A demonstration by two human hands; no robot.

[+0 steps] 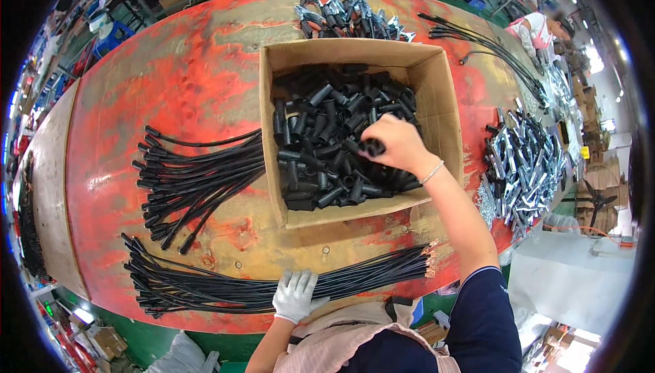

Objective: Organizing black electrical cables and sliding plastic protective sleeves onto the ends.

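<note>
Here, a worn red surface [170, 86] carries an open box [437, 100] of black sleeves [307, 161].
The box fills the middle of the frame. Lower cables [218, 283], black and bundled, stretch from lower left to lower right of centre; left cables [205, 178] fan out beside the box. Silvery metal parts [525, 172] heap up at the right, and clamps [351, 17] lie at top centre. The gloved left hand [297, 296], bottom centre, rests across the lower cables, fingers slightly apart; whether it grips cannot be told. The bare right hand [396, 142], right of centre over the sleeves, pinches at least one dark sleeve [372, 146].
</note>
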